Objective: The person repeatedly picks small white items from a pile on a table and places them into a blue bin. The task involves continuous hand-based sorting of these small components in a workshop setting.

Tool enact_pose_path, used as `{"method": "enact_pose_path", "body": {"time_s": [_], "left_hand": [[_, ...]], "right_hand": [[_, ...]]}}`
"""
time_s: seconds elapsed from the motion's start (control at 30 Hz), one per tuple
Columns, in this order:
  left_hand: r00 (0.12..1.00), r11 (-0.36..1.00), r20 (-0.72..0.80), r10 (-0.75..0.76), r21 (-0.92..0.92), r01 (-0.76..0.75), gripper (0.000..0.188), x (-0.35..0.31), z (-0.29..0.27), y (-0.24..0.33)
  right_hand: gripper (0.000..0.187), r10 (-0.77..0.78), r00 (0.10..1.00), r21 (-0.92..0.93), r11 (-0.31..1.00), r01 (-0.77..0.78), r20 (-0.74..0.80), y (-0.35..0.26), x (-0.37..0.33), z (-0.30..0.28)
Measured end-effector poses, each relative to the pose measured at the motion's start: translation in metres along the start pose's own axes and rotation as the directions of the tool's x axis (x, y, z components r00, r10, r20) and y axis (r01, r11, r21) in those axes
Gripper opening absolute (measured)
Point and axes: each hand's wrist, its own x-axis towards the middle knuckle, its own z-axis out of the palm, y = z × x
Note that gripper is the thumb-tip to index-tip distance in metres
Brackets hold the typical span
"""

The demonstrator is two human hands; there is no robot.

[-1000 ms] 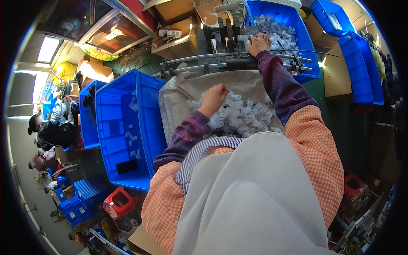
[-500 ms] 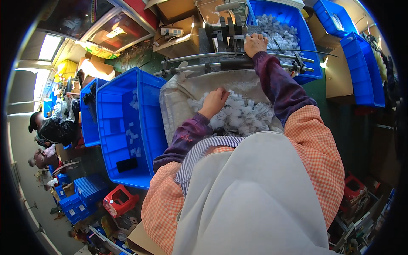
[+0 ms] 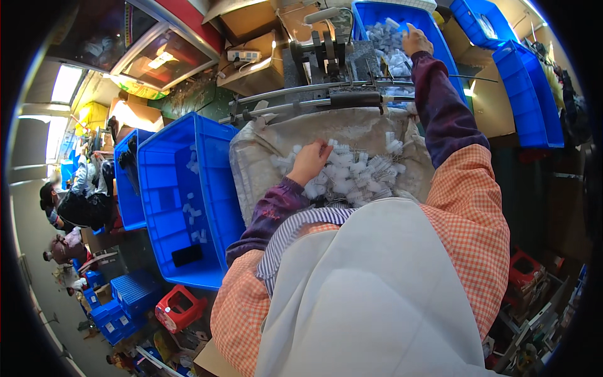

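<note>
My left hand [image 3: 309,162] rests at the left side of a pile of small white plastic pieces with springs [image 3: 358,173], lying on a pale cloth sheet [image 3: 251,147] in front of me. Its fingers are curled together at the tips; whatever they pinch is too small to make out. My right arm stretches to the far right, past a small dark metal bench machine [image 3: 323,53]. There my right hand [image 3: 416,41] is over a blue bin [image 3: 443,47] of whitish plastic pieces [image 3: 392,50], its fingers apart and nothing seen in them.
Two metal rods with a black sleeve [image 3: 355,99] run between the machine and the sheet. On the left stands a blue crate [image 3: 169,220] with a few white pieces and a black phone-like object [image 3: 187,255]. A red stool [image 3: 181,308] is behind it. People sit at far left.
My right hand has gone from the machine to above the blue bin, farther right and away. My left hand stays by the pile. The whole view has shifted slightly.
</note>
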Motion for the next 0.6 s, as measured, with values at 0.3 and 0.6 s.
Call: {"method": "enact_pose_path", "body": {"time_s": [0.3, 0.6], "left_hand": [[1.0, 1.0, -0.018, 0.011, 0.007, -0.011, 0.028, 0.001, 0.007, -0.007], [0.997, 0.997, -0.061, -0.037, 0.071, 0.042, 0.023, 0.0, 0.002, 0.005]], "right_hand": [[0.054, 0.267, 0.547, 0.118, 0.814, -0.569, 0.793, 0.053, 0.005, 0.07], [0.021, 0.113, 0.709, 0.466, 0.681, -0.565, 0.696, 0.088, 0.008, 0.1]]}}
